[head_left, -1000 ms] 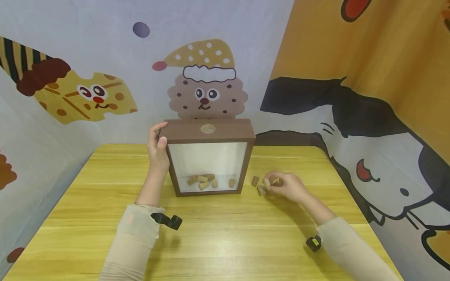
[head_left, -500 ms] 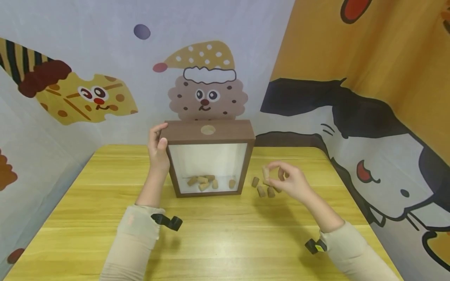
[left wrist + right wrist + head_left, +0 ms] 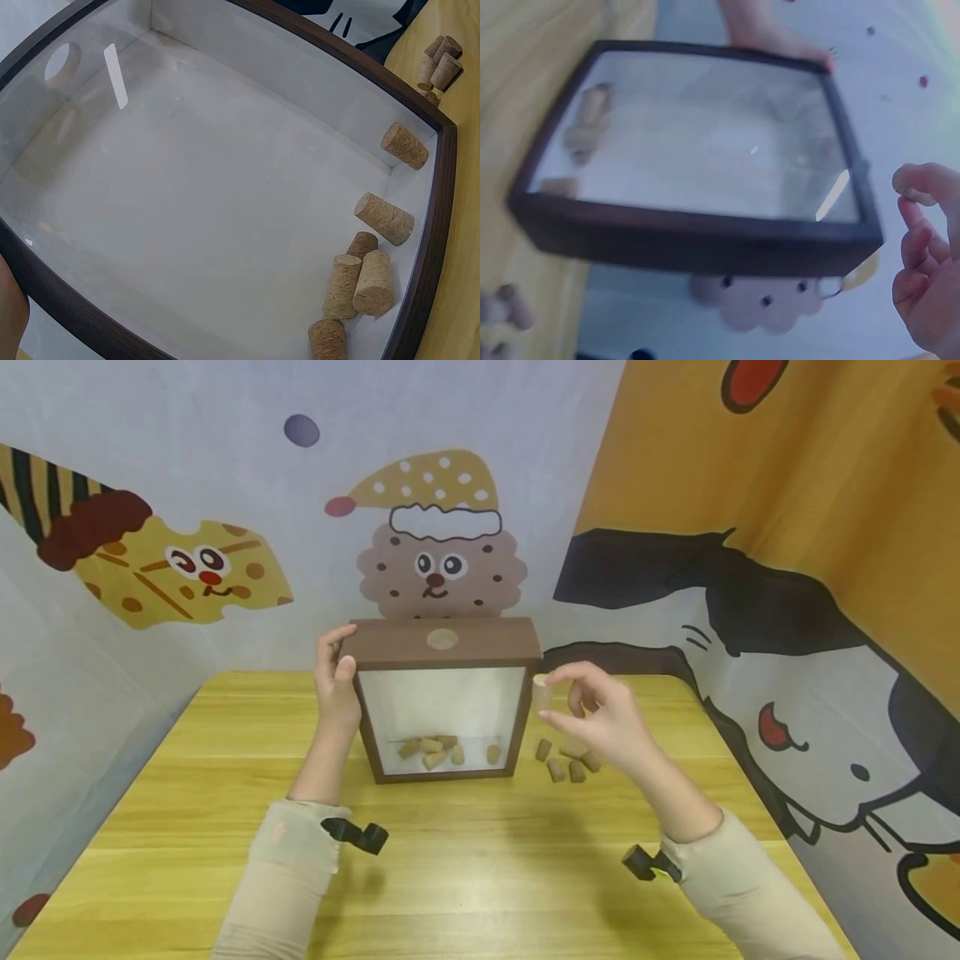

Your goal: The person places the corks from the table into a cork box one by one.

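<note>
A brown-framed box with a clear front stands upright on the table, a round hole in its top. My left hand grips its upper left corner. Between the thumb and forefinger of my right hand is a pinched cork, held upright beside the box's upper right corner. Several corks lie at the bottom inside the box, seen through the clear panel. In the right wrist view my right hand is at the right edge, its cork mostly hidden by the fingers.
A small group of loose corks lies on the wooden table, just right of the box. Behind the table hangs a cloth printed with cartoon figures. Each wrist carries a small black camera.
My right hand has picked a cork from the loose group and lifted it up and left to the box's upper right side. The left hand stays on the box.
</note>
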`<move>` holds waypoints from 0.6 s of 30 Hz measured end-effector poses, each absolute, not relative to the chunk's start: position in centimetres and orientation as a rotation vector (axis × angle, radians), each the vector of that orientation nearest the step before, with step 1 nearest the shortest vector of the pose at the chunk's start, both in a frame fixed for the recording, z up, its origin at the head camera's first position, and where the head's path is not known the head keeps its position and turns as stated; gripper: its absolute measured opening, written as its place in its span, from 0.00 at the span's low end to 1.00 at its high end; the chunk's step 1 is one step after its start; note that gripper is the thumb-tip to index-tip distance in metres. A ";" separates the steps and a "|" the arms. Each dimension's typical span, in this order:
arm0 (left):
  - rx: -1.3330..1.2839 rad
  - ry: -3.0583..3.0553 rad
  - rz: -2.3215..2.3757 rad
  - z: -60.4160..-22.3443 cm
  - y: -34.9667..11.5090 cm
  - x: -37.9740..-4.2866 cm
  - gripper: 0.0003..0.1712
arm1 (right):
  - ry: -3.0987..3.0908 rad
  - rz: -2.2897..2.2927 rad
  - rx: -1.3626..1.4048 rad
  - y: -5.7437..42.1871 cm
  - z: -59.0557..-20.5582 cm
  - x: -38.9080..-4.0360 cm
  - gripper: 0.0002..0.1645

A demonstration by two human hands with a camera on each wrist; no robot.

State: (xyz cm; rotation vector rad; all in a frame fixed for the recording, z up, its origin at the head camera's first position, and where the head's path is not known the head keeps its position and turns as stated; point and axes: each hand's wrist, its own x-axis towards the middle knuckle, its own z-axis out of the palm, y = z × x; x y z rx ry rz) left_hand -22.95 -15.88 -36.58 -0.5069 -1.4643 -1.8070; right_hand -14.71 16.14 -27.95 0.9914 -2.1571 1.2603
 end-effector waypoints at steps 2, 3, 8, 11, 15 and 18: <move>-0.508 -1.458 -1.807 -36.6 -15.8 -22.9 0.43 | -2.137 1.276 1.000 15.3 -27.0 -14.7 0.23; -0.508 -1.455 -1.809 -36.5 -15.8 -22.9 0.43 | -2.130 1.286 0.999 15.0 -26.8 -15.0 0.23; -0.509 -1.458 -1.808 -36.5 -15.8 -22.9 0.42 | -2.121 1.354 0.990 13.8 -26.4 -17.0 0.23; -0.510 -1.460 -1.809 -36.5 -15.8 -23.0 0.42 | -2.127 1.403 1.005 12.9 -26.1 -18.1 0.23; -0.513 -1.461 -1.806 -36.5 -15.8 -22.9 0.43 | -2.158 1.434 1.019 11.5 -25.5 -19.2 0.22; -0.507 -1.461 -1.805 -36.4 -15.8 -22.8 0.44 | -2.204 1.435 1.005 10.5 -25.0 -19.9 0.22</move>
